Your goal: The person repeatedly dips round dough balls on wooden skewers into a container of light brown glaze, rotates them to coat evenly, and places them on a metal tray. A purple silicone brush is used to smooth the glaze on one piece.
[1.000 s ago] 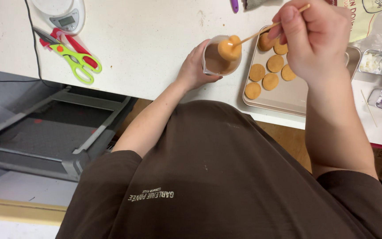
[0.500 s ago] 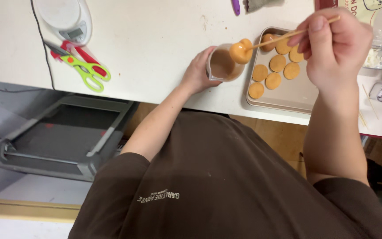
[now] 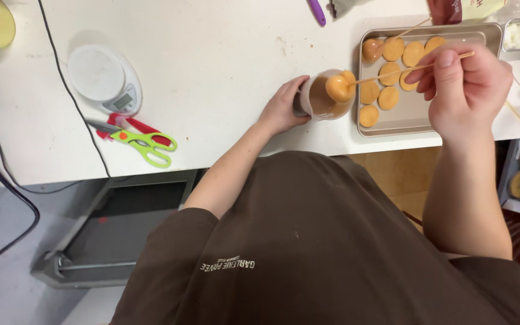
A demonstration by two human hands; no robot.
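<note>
Holding a coated ball [image 3: 339, 88] on a wooden skewer [image 3: 413, 67] over the cup [image 3: 325, 96], our right hand [image 3: 466, 90] pinches the stick, wrist bent. Our left hand [image 3: 284, 107] wraps the cup's side on the counter [image 3: 224, 60]; a tray [image 3: 419, 117] lies beneath the right hand.

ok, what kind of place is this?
Probably a home kitchen or small baking worktable: a white table with a digital kitchen scale, a metal baking tray of round orange pieces, and a cup of orange coating.
</note>
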